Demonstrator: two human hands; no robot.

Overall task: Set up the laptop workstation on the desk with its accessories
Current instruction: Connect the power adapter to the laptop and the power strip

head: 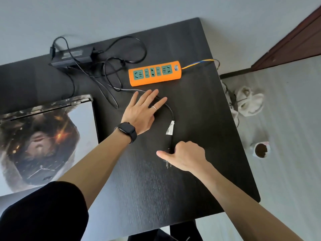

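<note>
A closed laptop (46,143) with a picture skin on its lid lies at the left of the black desk (199,127). Its black power brick (69,57) rests at the desk's far edge, cables looping around it. An orange power strip (155,73) with green sockets lies further right. My left hand (141,111), fingers spread, rests flat on the black cable (171,112). My right hand (186,156) is closed around the cable's plug (168,163), whose metal prongs stick out below the thumb. A white tag (170,128) hangs on the cable.
The power strip's blue and yellow cord (199,63) runs off the desk's right edge. On the floor to the right are pale slippers (248,103) and a small cup (261,150) with dark contents. A brown door (298,37) stands at the far right.
</note>
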